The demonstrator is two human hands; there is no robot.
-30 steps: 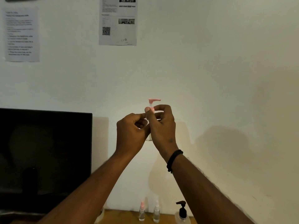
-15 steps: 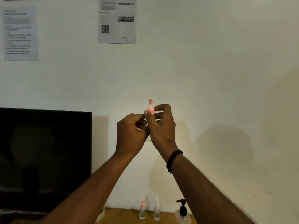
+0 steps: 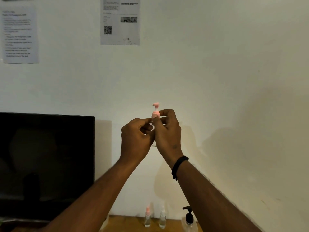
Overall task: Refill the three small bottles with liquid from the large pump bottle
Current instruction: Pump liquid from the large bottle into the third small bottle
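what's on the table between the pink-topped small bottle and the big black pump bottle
In the head view, one small clear bottle stands between the pink-topped bottle and the pump bottle.

A dark monitor (image 3: 46,164) stands left of the fingers; two printed sheets (image 3: 120,20) (image 3: 20,35) hang above them on the wall (image 3: 217,64).

Both hands, left (image 3: 136,139) and right (image 3: 168,131), are raised together in front of the bare wall (image 3: 225,81), with open air above and to the right of them. To the left, the dark monitor (image 3: 46,164) blocks the lower space. Below, on the wooden table (image 3: 127,223), two small bottles (image 3: 147,218) (image 3: 162,217) stand just beside each other, and the pump bottle (image 3: 189,219) stands near them on the right, against the right forearm (image 3: 209,195).
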